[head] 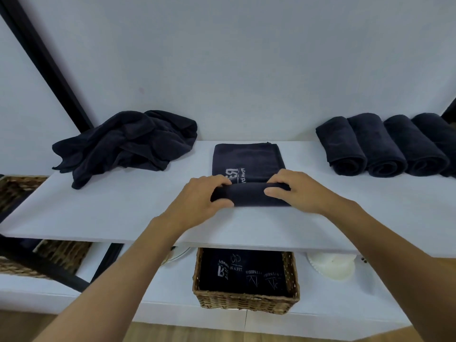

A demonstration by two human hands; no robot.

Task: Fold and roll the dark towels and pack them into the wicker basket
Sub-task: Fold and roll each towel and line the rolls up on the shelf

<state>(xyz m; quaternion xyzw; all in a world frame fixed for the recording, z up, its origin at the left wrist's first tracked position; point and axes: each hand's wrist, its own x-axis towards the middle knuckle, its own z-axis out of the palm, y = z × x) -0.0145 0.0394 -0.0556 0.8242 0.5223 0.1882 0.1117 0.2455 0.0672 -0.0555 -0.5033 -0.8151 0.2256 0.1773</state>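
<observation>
A folded dark towel (pixel 246 160) with a pale logo lies on the white shelf (pixel 123 213), its near end curled into a roll. My left hand (pixel 202 201) grips the roll's left end and my right hand (pixel 298 191) grips its right end. A crumpled heap of dark towels (pixel 128 141) sits at the back left. Several rolled dark towels (pixel 385 146) lie side by side at the back right. Below the shelf, the wicker basket (pixel 246 301) holds several dark towels with logos showing.
A white dish (pixel 330 265) stands right of the basket on the lower shelf, a plate edge (pixel 177 254) to its left. Other wicker baskets (pixel 22 191) sit at the far left. A black frame bar (pixel 47 60) runs diagonally along the wall.
</observation>
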